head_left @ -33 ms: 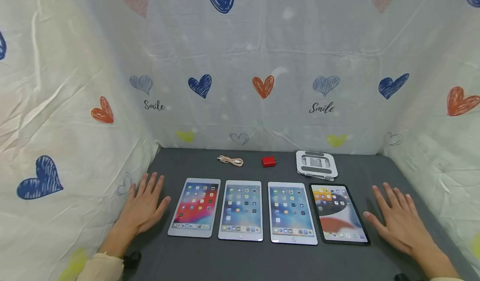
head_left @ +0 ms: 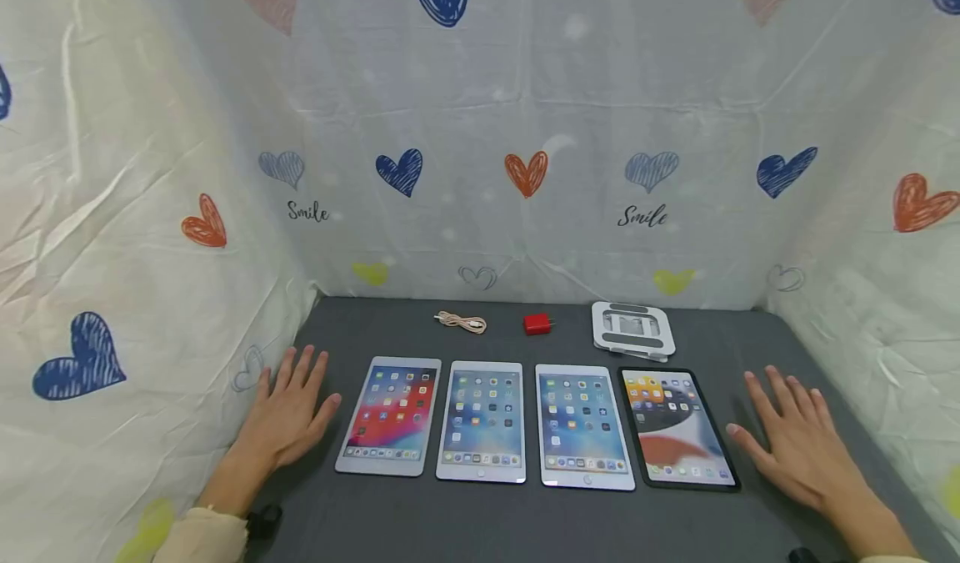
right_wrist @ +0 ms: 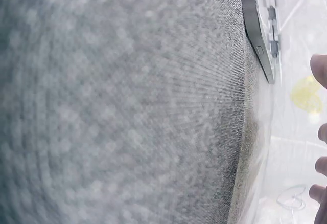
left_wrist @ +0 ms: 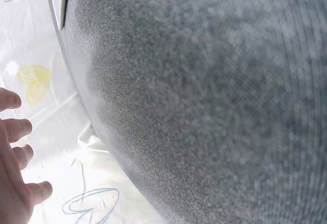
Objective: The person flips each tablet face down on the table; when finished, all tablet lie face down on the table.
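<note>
My left hand (head_left: 282, 417) rests palm down at the left of the table, fingers spread, beside a white tablet (head_left: 391, 415) with a red and blue screen. On the right, my right hand (head_left: 799, 446) lies flat with its fingers apart, near a black-framed tablet (head_left: 679, 428). Between them stand two more white tablets, one left of centre (head_left: 482, 421) and one right of centre (head_left: 585, 426), both with blue screens lit. Neither hand holds anything. In the left wrist view the fingers (left_wrist: 18, 130) show at the left edge; the right wrist view catches only fingertips (right_wrist: 321, 132).
Behind the tablets lie a coiled pale cable (head_left: 461, 322), a red charger plug (head_left: 537, 324) and a folded white and grey stand (head_left: 633, 330). The grey table (head_left: 420, 521) is enclosed by white curtains (head_left: 577, 71) printed with hearts.
</note>
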The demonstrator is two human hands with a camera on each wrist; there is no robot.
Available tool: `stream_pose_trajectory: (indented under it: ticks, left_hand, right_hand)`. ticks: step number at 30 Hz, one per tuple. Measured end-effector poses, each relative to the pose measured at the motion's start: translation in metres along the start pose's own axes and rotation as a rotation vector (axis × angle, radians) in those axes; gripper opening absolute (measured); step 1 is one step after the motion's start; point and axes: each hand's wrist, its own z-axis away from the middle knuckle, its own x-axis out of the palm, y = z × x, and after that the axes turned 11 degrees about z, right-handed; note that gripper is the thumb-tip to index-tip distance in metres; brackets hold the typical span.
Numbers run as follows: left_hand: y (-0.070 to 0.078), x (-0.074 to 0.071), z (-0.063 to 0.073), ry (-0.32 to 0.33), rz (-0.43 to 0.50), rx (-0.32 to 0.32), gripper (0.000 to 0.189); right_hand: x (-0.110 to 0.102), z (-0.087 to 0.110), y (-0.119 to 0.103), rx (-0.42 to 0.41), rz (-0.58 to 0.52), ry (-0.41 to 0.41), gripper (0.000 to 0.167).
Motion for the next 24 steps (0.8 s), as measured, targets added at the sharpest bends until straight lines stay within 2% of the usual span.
stream_pose_trajectory:
  ticks: [17, 24]
  left_hand:
    - [-0.005, -0.001, 0.004, 0.021, 0.005, 0.012, 0.079]
    - [-0.004, -0.008, 0.004, 0.018, 0.005, 0.018, 0.078]
  right_hand:
    - [-0.006, 0.004, -0.002, -0.008, 0.012, 0.015, 0.090]
    - [-0.011, 0.006, -0.002, -0.047, 0.010, 0.074, 0.086]
